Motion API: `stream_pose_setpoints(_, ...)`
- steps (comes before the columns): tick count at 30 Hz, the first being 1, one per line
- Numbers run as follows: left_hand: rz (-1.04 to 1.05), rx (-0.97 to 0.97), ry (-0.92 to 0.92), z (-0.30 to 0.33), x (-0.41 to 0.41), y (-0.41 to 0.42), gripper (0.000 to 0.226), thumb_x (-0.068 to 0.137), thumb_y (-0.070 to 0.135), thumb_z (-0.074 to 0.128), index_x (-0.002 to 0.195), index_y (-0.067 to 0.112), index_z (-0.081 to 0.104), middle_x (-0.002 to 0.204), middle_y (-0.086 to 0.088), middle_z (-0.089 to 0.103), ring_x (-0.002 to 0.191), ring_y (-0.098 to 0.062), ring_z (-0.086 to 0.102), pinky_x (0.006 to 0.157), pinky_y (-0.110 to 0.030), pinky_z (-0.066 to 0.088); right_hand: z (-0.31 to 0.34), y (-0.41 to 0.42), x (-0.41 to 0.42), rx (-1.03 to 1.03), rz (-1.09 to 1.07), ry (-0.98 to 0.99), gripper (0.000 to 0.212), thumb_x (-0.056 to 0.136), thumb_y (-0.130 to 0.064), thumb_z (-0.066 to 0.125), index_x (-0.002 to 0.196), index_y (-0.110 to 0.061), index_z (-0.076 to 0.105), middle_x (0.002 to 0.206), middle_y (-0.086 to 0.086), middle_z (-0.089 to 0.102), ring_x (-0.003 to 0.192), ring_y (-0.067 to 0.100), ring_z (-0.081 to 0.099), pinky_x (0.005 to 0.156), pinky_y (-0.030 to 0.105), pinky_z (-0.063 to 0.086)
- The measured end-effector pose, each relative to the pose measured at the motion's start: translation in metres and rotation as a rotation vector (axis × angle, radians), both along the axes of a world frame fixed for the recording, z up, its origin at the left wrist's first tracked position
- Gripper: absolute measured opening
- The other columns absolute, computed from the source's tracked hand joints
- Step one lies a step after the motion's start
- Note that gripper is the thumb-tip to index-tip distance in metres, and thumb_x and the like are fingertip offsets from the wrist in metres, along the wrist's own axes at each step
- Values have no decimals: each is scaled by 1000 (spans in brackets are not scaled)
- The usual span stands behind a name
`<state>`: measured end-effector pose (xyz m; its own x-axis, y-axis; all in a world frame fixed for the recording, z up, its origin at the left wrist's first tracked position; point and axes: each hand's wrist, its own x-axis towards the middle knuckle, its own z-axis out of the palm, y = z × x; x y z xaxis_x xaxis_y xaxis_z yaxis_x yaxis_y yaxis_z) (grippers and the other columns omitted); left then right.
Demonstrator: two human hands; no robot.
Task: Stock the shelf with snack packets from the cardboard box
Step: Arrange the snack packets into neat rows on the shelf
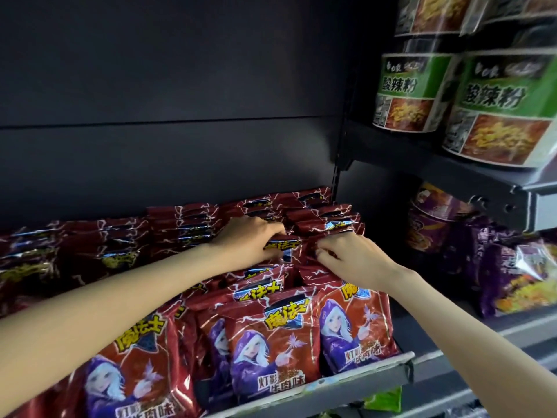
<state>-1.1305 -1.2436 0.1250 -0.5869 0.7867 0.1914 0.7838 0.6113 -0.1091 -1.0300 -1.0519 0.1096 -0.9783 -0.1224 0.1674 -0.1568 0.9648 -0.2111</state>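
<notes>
Red snack packets with a purple-hooded figure (271, 354) fill the shelf (346, 384) in upright rows from front to back. My left hand (250, 242) and my right hand (352, 260) both reach to the back rows. Between them stands one red packet (291, 251): the left hand's fingers curl over its top left edge and the right hand pinches its top right corner. The packet is upright among the others. The cardboard box is not in view.
The shelf's dark back wall rises behind the packets. To the right stands a second bay: green and white noodle tubs (497, 110) on an upper shelf with a metal bracket (512, 206), and purple tubs and packets (512, 267) below.
</notes>
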Motion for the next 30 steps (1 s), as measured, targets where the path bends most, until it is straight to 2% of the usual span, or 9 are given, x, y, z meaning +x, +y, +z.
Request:
stream_pose_setpoints(3, 23, -42, -61, 6, 2, 2, 56, 83, 54, 62, 130, 25, 51, 102, 0, 68, 76, -14, 58, 64, -25, 42, -3, -1, -7, -13, 56, -95, 27, 98, -28, 33, 103, -26, 60, 86, -2, 66, 74, 14, 61, 74, 36, 50)
stream_pose_setpoints(6, 47, -109, -134, 11, 5, -2, 59, 81, 47, 68, 132, 23, 48, 98, -2, 66, 60, -9, 41, 51, -22, 32, 1, -3, -13, -36, 130, -239, 32, 100, -23, 31, 117, -33, 56, 71, -2, 63, 54, 5, 53, 62, 23, 45)
stream_pose_setpoints(12, 114, -285, -154, 8, 11, 1, 73, 85, 4, 62, 145, 29, 29, 111, -5, 62, 81, -21, 57, 60, -28, 39, 23, -10, -24, 31, 121, -463, 39, 104, -25, 26, 130, -29, 54, 65, -29, 39, 51, -13, 44, 59, 10, 30)
stream_pose_setpoints(16, 107, -277, -169, 1, 16, -2, 82, 84, -12, 49, 149, 29, 21, 110, -4, 61, 72, -16, 53, 51, -23, 36, 16, -7, -17, 8, 133, -427, 39, 104, -24, 27, 132, -32, 52, 52, -17, 44, 46, -10, 47, 55, 11, 30)
stream_pose_setpoints(18, 100, -273, -125, 1, 18, -5, 80, 84, -11, 49, 148, 28, 23, 108, -4, 61, 72, -16, 49, 59, -25, 37, 12, -7, -17, 28, 144, -401, 40, 103, -26, 27, 133, -36, 51, 62, -10, 54, 54, -1, 50, 61, 12, 33)
stream_pose_setpoints(22, 78, -252, -21, 1, 19, -9, 75, 84, -8, 53, 146, 23, 25, 88, -1, 58, 68, -16, 45, 62, -26, 36, 4, -5, -20, 42, 136, -377, 40, 102, -28, 27, 131, -42, 49, 130, -3, 57, 117, 15, 51, 104, 43, 35)
stream_pose_setpoints(25, 62, -218, 13, -4, 22, -13, 73, 85, -3, 55, 147, 20, 24, 90, 1, 51, 76, -16, 47, 65, -26, 38, 1, -4, -18, 41, 128, -319, 39, 102, -29, 27, 129, -43, 51, 131, -5, 54, 123, 15, 46, 106, 43, 33)
stream_pose_setpoints(27, 16, -201, 46, -6, 20, -14, 69, 86, 1, 57, 145, 20, 26, 115, -2, 51, 94, -17, 54, 67, -26, 43, 0, -4, -17, 47, 115, -288, 39, 101, -29, 28, 127, -43, 53, 124, -4, 56, 119, 16, 48, 105, 42, 35)
stream_pose_setpoints(30, 13, -124, -2, 0, 11, -17, 62, 83, 38, 68, 135, 25, 37, 130, 5, 42, 94, -13, 56, 65, -23, 45, 1, -5, -16, 45, 110, -229, 38, 101, -28, 30, 125, -41, 56, 120, -4, 58, 114, 15, 52, 101, 38, 39)
